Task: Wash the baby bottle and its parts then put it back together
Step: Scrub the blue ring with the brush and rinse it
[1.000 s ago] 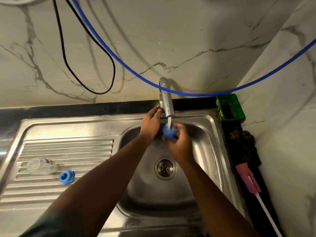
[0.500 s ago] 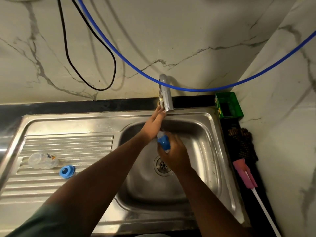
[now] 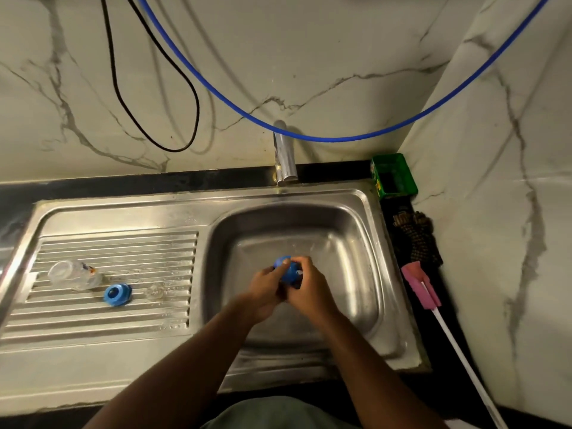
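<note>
Both of my hands meet over the middle of the steel sink basin (image 3: 349,243). A blue bottle cap (image 3: 288,270) sits between them: my left hand (image 3: 266,287) grips it from the left and my right hand (image 3: 308,289) from the right, fingers curled over it. On the ribbed drainboard (image 3: 123,246) to the left lie the clear baby bottle (image 3: 74,274) on its side, a blue screw ring (image 3: 117,294) and a clear teat (image 3: 153,291). No water runs from the tap (image 3: 285,159).
A pink-headed bottle brush (image 3: 421,286) with a long white handle lies on the black counter right of the sink, by a dark cloth (image 3: 414,236) and a green box (image 3: 393,176). A blue hose and a black cable hang on the marble wall.
My left hand came off the tap and the water stopped. Both hands dropped lower into the basin and now hold the blue cap together.
</note>
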`<state>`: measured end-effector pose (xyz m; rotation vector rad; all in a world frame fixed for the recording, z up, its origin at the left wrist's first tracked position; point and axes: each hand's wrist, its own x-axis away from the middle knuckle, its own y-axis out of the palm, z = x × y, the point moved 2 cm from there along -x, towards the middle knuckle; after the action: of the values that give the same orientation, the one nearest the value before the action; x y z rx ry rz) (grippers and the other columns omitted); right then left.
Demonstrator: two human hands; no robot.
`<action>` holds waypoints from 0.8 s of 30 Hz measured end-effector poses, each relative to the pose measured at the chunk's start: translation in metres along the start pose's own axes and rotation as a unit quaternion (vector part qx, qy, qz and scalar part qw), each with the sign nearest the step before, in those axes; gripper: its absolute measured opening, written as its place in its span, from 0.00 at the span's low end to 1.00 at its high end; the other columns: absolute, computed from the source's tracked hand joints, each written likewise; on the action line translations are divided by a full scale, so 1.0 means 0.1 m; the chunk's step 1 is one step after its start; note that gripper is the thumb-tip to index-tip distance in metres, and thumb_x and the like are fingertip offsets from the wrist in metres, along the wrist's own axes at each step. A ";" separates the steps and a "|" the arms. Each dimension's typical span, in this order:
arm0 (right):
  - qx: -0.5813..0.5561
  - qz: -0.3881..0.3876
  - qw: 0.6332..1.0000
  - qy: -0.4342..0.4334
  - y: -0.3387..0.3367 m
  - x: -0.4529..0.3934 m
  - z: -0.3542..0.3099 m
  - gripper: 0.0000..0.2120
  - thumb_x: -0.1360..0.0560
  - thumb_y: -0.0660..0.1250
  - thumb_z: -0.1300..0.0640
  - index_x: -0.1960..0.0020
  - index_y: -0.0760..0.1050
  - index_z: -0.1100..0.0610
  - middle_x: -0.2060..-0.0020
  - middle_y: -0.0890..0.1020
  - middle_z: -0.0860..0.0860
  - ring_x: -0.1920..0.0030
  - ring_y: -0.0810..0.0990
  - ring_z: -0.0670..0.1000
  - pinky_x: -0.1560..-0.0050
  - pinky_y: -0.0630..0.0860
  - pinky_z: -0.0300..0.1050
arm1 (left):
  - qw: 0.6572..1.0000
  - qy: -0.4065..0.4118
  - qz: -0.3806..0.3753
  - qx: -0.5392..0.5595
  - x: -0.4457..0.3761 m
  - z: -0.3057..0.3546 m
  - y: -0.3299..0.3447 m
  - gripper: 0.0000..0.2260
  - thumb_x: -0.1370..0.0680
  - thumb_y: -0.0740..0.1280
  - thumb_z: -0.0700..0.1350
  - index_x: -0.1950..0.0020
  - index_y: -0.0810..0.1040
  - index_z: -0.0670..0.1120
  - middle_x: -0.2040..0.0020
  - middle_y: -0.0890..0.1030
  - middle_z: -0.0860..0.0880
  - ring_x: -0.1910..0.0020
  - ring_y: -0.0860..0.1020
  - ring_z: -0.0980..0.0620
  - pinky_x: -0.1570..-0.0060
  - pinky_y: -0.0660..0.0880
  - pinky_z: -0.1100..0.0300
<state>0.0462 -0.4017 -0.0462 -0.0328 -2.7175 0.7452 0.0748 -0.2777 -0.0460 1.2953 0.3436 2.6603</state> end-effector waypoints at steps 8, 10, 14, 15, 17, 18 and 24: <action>0.235 0.396 0.885 -0.071 -1.13 0.58 0.46 0.22 0.26 0.72 0.57 0.32 0.77 0.59 0.37 0.80 0.57 0.37 0.77 0.59 0.36 0.73 0.55 | 0.985 0.105 -0.014 -0.139 0.04 -0.15 0.19 0.22 0.28 0.81 0.40 0.38 0.76 0.42 0.48 0.84 0.43 0.57 0.83 0.51 0.51 0.81 0.52; 0.282 0.427 0.859 -0.004 -1.39 0.64 0.68 0.23 0.26 0.71 0.54 0.32 0.77 0.59 0.35 0.79 0.59 0.36 0.77 0.63 0.36 0.72 0.59 | 0.982 0.112 -0.054 -0.144 0.07 -0.17 0.29 0.25 0.28 0.81 0.44 0.35 0.77 0.41 0.53 0.82 0.47 0.61 0.80 0.55 0.60 0.77 0.61; 0.244 0.380 0.890 0.061 -1.56 0.58 1.03 0.25 0.27 0.74 0.58 0.30 0.77 0.60 0.42 0.83 0.62 0.45 0.81 0.66 0.46 0.77 0.59 | 0.975 0.129 -0.086 -0.159 0.15 -0.17 0.37 0.20 0.24 0.78 0.46 0.33 0.80 0.45 0.54 0.82 0.50 0.61 0.79 0.56 0.61 0.74 0.63; 0.236 0.372 0.896 0.051 -1.59 0.55 1.05 0.23 0.26 0.73 0.58 0.31 0.78 0.60 0.44 0.84 0.62 0.46 0.81 0.66 0.47 0.78 0.58 | 0.974 0.136 -0.090 -0.160 0.17 -0.16 0.37 0.23 0.25 0.79 0.48 0.33 0.79 0.44 0.54 0.82 0.50 0.61 0.78 0.56 0.61 0.74 0.63; 0.178 0.351 0.919 -0.011 -1.59 0.53 0.95 0.19 0.23 0.70 0.53 0.33 0.80 0.57 0.46 0.85 0.58 0.48 0.82 0.63 0.46 0.79 0.56 | 0.975 0.150 -0.074 -0.148 0.22 -0.13 0.34 0.28 0.29 0.79 0.55 0.35 0.79 0.44 0.53 0.82 0.48 0.61 0.79 0.54 0.57 0.74 0.59; 0.132 0.326 0.935 -0.054 -1.53 0.53 0.82 0.18 0.23 0.68 0.51 0.34 0.81 0.55 0.46 0.85 0.56 0.47 0.83 0.60 0.45 0.80 0.54 | 0.976 0.155 -0.064 -0.140 0.24 -0.11 0.30 0.28 0.30 0.78 0.58 0.36 0.80 0.44 0.53 0.82 0.47 0.60 0.79 0.52 0.55 0.74 0.56; 0.095 0.104 0.973 -0.184 -0.76 0.51 -0.01 0.17 0.19 0.67 0.48 0.31 0.78 0.45 0.41 0.75 0.41 0.49 0.80 0.43 0.51 0.78 0.38 | 0.964 0.200 -0.016 -0.174 0.40 0.05 0.17 0.17 0.14 0.61 0.56 0.39 0.82 0.46 0.55 0.82 0.45 0.63 0.77 0.54 0.60 0.75 0.59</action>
<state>0.0027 -0.4618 0.0080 -0.1514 -3.0067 1.1739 0.0536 -0.2834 -0.0080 0.6432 -0.0607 2.7753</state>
